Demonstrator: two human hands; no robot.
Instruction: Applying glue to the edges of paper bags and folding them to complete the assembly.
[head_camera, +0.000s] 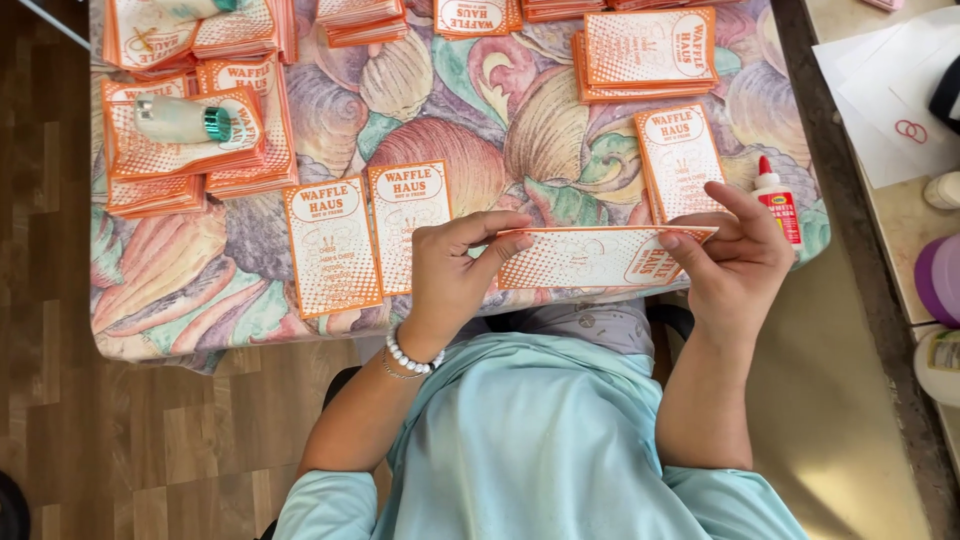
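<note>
Orange-and-white printed paper sleeve (600, 257) pinched at both ends, my left hand (450, 275) and right hand (735, 255) clenched on it, held level between them over the table's near edge. Light, thin, creases easily; best held by the short edges. Glue bottle (778, 205) just beyond my right grip.

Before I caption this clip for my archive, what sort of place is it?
Probably a home craft or packaging table: a shell-patterned tablecloth, stacks of orange printed paper sleeves, and a white glue bottle beside them. Both hands hold one sleeve.
</note>
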